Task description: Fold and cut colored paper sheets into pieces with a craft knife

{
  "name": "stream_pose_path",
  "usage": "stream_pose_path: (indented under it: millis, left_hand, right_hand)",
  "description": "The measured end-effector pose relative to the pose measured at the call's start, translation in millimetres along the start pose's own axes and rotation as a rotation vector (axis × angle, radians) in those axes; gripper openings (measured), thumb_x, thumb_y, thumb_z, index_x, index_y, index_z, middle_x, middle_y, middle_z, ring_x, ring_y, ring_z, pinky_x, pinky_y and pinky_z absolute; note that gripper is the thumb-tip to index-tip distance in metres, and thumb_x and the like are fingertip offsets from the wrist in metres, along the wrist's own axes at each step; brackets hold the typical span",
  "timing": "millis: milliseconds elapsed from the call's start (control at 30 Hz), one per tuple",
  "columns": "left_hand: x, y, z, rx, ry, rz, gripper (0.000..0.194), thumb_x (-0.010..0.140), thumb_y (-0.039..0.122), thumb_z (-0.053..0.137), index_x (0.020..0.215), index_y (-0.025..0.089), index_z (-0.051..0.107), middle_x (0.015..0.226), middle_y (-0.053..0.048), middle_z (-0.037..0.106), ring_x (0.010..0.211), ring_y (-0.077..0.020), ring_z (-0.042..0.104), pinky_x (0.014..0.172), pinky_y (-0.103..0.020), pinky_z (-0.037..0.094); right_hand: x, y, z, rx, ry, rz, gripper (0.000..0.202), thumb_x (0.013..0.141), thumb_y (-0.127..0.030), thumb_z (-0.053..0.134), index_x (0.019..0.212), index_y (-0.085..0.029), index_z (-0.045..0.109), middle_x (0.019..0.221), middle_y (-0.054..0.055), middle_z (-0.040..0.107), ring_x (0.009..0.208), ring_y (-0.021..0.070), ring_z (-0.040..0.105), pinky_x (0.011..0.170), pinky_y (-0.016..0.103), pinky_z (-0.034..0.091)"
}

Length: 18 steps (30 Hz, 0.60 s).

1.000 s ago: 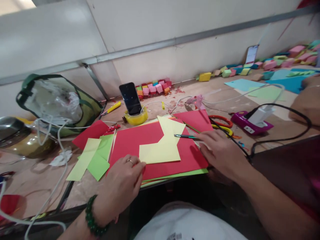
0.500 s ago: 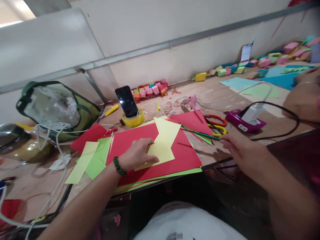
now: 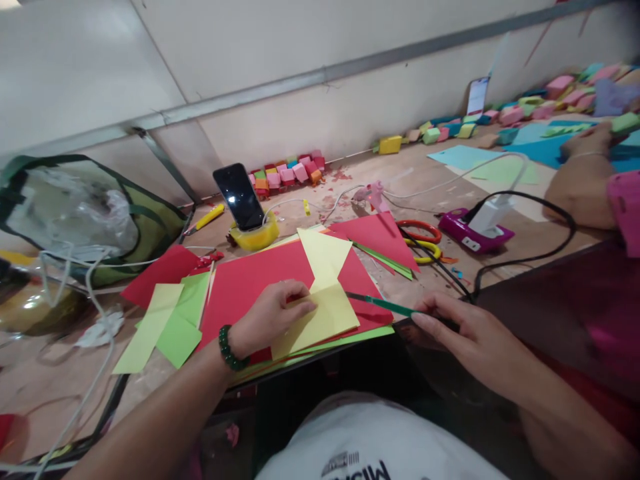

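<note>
My left hand (image 3: 273, 317), with a green bead bracelet at the wrist, has its fingers drawn together at the left edge of a pale yellow sheet of paper (image 3: 333, 320). That sheet lies over a stack topped by red paper (image 3: 250, 277). Another angular yellow paper piece (image 3: 327, 250) reaches up behind it. On the right, my right hand (image 3: 453, 323) is closed round a thin green pointed tool (image 3: 395, 307), whose exact kind I cannot make out. Its narrow dark tip lies just past the yellow sheet's right edge, over the red paper.
A phone (image 3: 241, 197) leans in a yellow holder (image 3: 255, 235). Scissors with red and yellow handles (image 3: 425, 233), a purple power socket (image 3: 473, 237) and cables lie to the right. A cutter (image 3: 206, 218) and green bag (image 3: 155, 220) stand left. Another person's hand (image 3: 587, 143) works at the right.
My right hand has brought the green tool from beside the scissors leftward to the yellow paper's edge. My left hand's fingers have drawn closer together. The view has shifted slightly right.
</note>
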State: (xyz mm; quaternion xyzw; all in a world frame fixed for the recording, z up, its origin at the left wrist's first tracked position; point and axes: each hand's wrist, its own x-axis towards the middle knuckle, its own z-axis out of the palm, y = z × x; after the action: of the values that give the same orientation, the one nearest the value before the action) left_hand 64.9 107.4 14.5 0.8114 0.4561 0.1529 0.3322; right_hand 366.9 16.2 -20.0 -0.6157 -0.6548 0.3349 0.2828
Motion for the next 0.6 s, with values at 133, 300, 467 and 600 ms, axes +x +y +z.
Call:
stream_pose_path:
  millis: [133, 300, 467, 600]
  left_hand:
    - [0.1, -1.4, 0.7, 0.008, 0.025, 0.027, 0.024, 0.087, 0.037, 0.053, 0.073, 0.017, 0.054, 0.072, 0.001, 0.056, 0.07, -0.0141, 0.05, 0.065, -0.026, 0.039]
    - [-0.6, -2.6, 3.3, -0.012, 0.027, 0.023, 0.026, 0.087, 0.038, 0.052, 0.071, 0.017, 0.053, 0.069, 0.001, 0.055, 0.068, -0.0141, 0.05, 0.064, -0.025, 0.039]
    - [-1.9, -5.8, 5.6, -0.01, 0.056, 0.038, 0.025, 0.088, 0.036, 0.052, 0.072, 0.017, 0.055, 0.07, 0.0, 0.057, 0.068, -0.0145, 0.051, 0.065, -0.026, 0.04]
    - [-3.0, -4.8, 6.0, 0.009, 0.079, 0.091, 0.021, 0.089, 0.032, 0.053, 0.074, 0.017, 0.056, 0.073, -0.001, 0.058, 0.071, -0.015, 0.052, 0.067, -0.027, 0.041]
  right_hand:
    - [-2.6, 0.8, -0.5, -0.062, 0.054, -0.001, 0.028, 0.091, -0.05, 0.052, 0.091, -0.023, 0.061, 0.085, 0.002, 0.069, 0.076, 0.0203, 0.064, 0.069, 0.032, 0.051]
    - [-6.0, 0.5, -0.1, -0.085, 0.109, -0.005, 0.03, 0.089, -0.051, 0.054, 0.092, -0.023, 0.065, 0.084, 0.002, 0.071, 0.071, 0.0204, 0.065, 0.062, 0.03, 0.051]
    - [-7.6, -1.1, -0.2, -0.048, 0.21, -0.032, 0.03, 0.087, -0.048, 0.056, 0.086, -0.024, 0.072, 0.088, 0.004, 0.074, 0.079, 0.0229, 0.067, 0.071, 0.033, 0.052]
    - [-6.1, -3.2, 2.1, 0.105, 0.142, 0.029, 0.034, 0.085, -0.05, 0.058, 0.094, -0.022, 0.075, 0.087, 0.006, 0.074, 0.078, 0.0228, 0.066, 0.071, 0.033, 0.052]
